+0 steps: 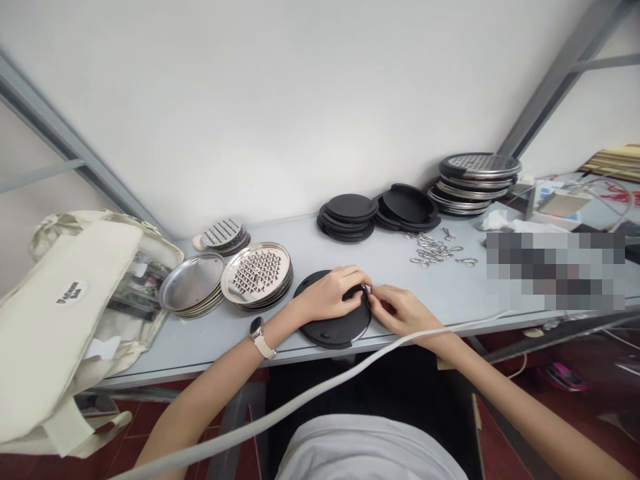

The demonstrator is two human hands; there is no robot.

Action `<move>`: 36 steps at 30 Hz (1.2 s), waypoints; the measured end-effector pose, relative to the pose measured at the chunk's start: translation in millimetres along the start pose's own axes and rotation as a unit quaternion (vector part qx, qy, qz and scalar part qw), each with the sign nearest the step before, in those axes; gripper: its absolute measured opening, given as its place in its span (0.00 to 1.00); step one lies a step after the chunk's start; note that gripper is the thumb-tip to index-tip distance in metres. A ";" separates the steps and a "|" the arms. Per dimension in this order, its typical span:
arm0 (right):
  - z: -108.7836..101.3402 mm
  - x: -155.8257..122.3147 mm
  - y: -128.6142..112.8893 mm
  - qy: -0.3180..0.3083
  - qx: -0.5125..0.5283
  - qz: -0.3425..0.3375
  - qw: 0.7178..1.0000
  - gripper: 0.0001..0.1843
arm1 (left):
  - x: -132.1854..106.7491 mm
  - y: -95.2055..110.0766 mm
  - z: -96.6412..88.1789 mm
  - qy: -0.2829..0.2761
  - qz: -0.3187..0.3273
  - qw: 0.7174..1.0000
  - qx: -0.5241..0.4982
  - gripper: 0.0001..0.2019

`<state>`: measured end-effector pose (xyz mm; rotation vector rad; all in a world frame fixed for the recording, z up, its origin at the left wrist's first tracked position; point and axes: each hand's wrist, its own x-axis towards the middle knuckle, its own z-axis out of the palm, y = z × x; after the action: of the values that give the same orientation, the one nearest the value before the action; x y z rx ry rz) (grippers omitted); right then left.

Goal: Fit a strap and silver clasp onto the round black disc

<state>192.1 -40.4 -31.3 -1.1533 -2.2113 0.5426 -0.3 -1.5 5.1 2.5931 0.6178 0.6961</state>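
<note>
A round black plastic disc (334,324) lies flat on the grey table (210,337), close to its front edge. My left hand (334,293) rests on top of the disc with fingers curled, pressing at its right rim. My right hand (400,311) meets it there, fingers pinched on a small metal clip (369,289) at the disc's edge. A watch is on my left wrist.
Stacks of perforated metal grater discs (257,273) and plain metal plates (193,283) sit left. Black disc stacks (349,215) and a pile of metal clips (435,250) lie behind. Finished discs (477,179) stand far right. A cream bag (65,313) is at left; a white cable (320,387) crosses in front.
</note>
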 end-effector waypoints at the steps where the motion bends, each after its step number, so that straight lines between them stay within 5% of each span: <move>1: -0.4 0.5 0.1 -0.004 0.001 0.000 1.000 0.14 | 0.1 -0.2 -0.1 0.001 -0.003 1.000 0.010 0.09; 21: -2.0 3.3 -0.3 -0.008 0.025 0.024 0.999 0.14 | 0.6 -5.4 1.1 0.021 -0.023 0.994 0.105 0.08; 36: 0.7 2.1 -2.7 0.006 0.050 0.053 0.997 0.10 | -1.0 -1.0 -1.1 0.029 0.032 0.998 0.038 0.11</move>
<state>189.1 -40.2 -29.6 -1.2231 -2.0964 0.6801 -1.9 -0.9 5.2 2.6812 0.5904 0.7856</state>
